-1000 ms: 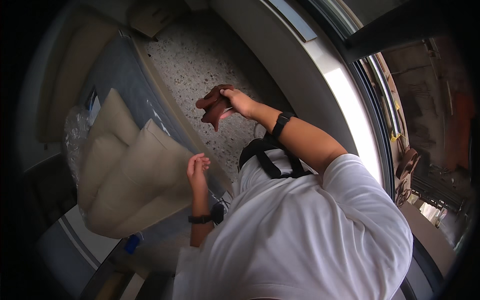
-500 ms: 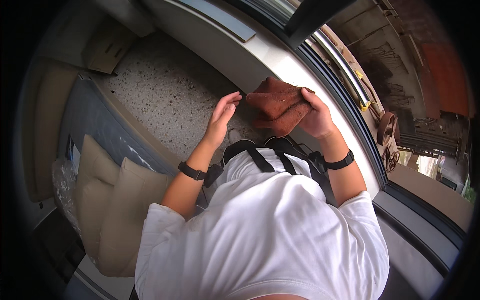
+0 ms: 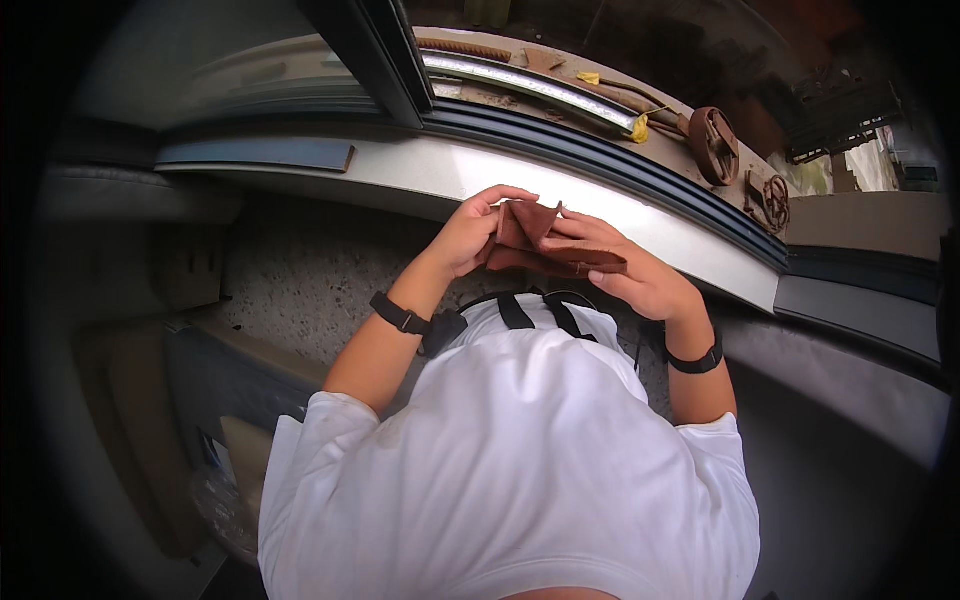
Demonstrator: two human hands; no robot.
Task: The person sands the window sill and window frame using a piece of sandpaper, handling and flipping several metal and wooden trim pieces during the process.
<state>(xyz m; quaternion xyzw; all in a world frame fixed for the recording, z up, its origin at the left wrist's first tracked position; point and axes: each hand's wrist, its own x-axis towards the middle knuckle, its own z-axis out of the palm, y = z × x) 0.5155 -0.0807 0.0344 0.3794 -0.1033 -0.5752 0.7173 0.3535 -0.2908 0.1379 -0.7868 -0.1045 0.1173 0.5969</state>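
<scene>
A folded reddish-brown cloth (image 3: 527, 232) is held between my two hands, in front of my waist and close to the white window sill (image 3: 430, 170). My left hand (image 3: 474, 232) grips its left edge, thumb and fingers on either side. On the right, my right hand (image 3: 645, 272) has hold of the other end, with its fingers behind and the thumb at the lower edge. The cloth's folds stand up in a peak near the middle. Each wrist carries a black strap.
Past the dark window track (image 3: 600, 155), an outer ledge holds a light strip (image 3: 540, 90), a rusty wheel (image 3: 713, 146) and other rusty metal pieces. A flat grey strip (image 3: 260, 153) lies on the sill at left. Lower left are cushions and a grey padded panel (image 3: 225, 375).
My view has turned toward the window. My left hand, apart from the cloth before, has taken hold of it. The cloth is now folded flatter between both hands.
</scene>
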